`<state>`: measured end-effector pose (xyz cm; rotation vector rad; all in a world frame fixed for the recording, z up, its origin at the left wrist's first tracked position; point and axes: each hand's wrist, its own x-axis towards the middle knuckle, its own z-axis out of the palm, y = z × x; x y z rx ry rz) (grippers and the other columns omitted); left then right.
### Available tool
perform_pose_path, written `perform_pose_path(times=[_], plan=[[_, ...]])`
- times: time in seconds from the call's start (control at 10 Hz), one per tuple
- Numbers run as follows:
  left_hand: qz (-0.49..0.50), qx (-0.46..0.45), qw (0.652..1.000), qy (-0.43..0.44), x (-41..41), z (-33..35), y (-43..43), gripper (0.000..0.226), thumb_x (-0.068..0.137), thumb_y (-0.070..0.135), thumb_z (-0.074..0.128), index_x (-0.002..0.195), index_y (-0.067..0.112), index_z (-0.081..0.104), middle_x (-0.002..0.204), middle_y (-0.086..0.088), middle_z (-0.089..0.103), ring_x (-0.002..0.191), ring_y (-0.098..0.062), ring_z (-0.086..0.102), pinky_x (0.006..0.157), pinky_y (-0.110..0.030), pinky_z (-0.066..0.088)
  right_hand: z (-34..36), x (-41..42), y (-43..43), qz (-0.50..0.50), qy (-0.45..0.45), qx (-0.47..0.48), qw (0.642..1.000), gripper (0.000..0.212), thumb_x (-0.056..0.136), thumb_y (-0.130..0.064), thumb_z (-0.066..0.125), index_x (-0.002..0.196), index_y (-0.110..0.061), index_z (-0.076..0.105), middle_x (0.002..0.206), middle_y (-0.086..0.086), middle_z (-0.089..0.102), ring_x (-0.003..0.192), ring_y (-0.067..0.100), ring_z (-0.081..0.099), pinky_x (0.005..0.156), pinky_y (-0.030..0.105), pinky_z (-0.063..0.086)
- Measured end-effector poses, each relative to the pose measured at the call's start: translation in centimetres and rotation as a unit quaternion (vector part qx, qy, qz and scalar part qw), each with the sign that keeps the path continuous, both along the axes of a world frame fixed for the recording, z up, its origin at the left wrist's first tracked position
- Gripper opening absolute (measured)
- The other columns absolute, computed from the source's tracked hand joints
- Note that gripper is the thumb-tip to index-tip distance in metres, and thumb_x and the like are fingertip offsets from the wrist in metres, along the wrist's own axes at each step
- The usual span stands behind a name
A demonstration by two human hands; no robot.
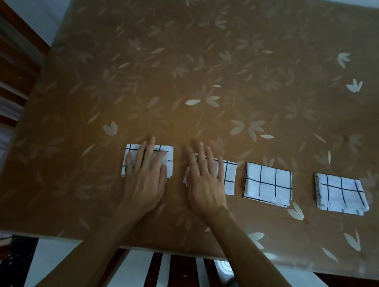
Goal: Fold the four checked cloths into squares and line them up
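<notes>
Several white cloths with black checks lie folded into squares in a row near the table's front edge. My left hand rests flat, fingers spread, on the leftmost cloth. My right hand lies flat on the second cloth, covering its left half. The third cloth and the fourth cloth lie uncovered to the right, the fourth slightly skewed. Neither hand grips anything.
The brown table has a leaf pattern under a glossy cover. A wooden chair stands at the left edge. Another slatted chair sits below the front edge, between my forearms.
</notes>
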<state>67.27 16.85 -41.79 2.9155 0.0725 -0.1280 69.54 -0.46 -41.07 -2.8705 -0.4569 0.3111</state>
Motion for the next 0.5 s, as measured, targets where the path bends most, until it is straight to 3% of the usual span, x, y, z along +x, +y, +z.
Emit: perform_pose_path(times=[0.1, 0.2, 0.3, 0.4, 0.5], plan=[[-0.019, 0.055, 0.998, 0.019, 0.0, -1.6, -0.3, 0.057, 0.104, 0.041, 0.016, 0.158, 0.025, 0.018, 0.166, -0.010, 0.017, 0.152, -0.031, 0.016, 0.116, -0.064, 0.020, -1.8, 0.0, -0.6, -0.036, 0.016, -0.036, 0.999, 0.062, 0.104, -0.045, 0.015, 0.158, -0.015, 0.012, 0.166, 0.009, 0.005, 0.153, 0.027, -0.001, 0.121, 0.059, 0.004], [-0.019, 0.063, 0.997, 0.033, 0.1, -2.4, -0.3, 0.058, 0.103, 0.043, 0.015, 0.159, 0.026, 0.014, 0.166, -0.009, 0.013, 0.153, -0.031, 0.013, 0.116, -0.065, 0.016, -2.2, 0.1, -0.6, -0.029, 0.027, -0.046, 0.998, 0.064, 0.103, -0.047, 0.011, 0.158, -0.015, 0.011, 0.166, 0.009, 0.003, 0.153, 0.027, -0.002, 0.121, 0.059, 0.003], [-0.003, 0.051, 0.997, 0.054, 0.0, -1.6, -0.6, 0.060, 0.101, 0.045, 0.013, 0.158, 0.026, 0.014, 0.167, -0.008, 0.011, 0.153, -0.030, 0.011, 0.115, -0.066, 0.014, -1.2, -0.1, -0.3, -0.038, 0.024, -0.033, 0.998, 0.064, 0.102, -0.046, 0.010, 0.157, -0.014, 0.017, 0.166, 0.010, 0.009, 0.153, 0.028, 0.003, 0.121, 0.058, 0.002], [0.010, -0.011, 0.999, 0.044, -0.6, 1.5, -1.8, 0.060, 0.102, 0.043, 0.009, 0.157, 0.021, 0.018, 0.166, -0.009, 0.011, 0.154, -0.027, 0.010, 0.119, -0.058, 0.012, 1.5, -0.7, -0.7, -0.032, -0.001, 0.008, 0.999, 0.056, 0.105, -0.038, 0.021, 0.153, -0.012, 0.032, 0.163, 0.012, 0.022, 0.152, 0.027, 0.015, 0.121, 0.051, 0.009], [0.015, -0.082, 0.996, -0.007, -2.2, 4.8, -3.0, 0.048, 0.106, 0.030, 0.031, 0.151, 0.013, 0.036, 0.161, -0.013, 0.029, 0.149, -0.030, 0.026, 0.119, -0.047, 0.022, 5.3, -1.6, -1.4, -0.025, 0.002, 0.102, 0.994, 0.042, 0.105, -0.024, 0.037, 0.143, -0.008, 0.048, 0.152, 0.013, 0.044, 0.142, 0.030, 0.038, 0.117, 0.042, 0.026]])
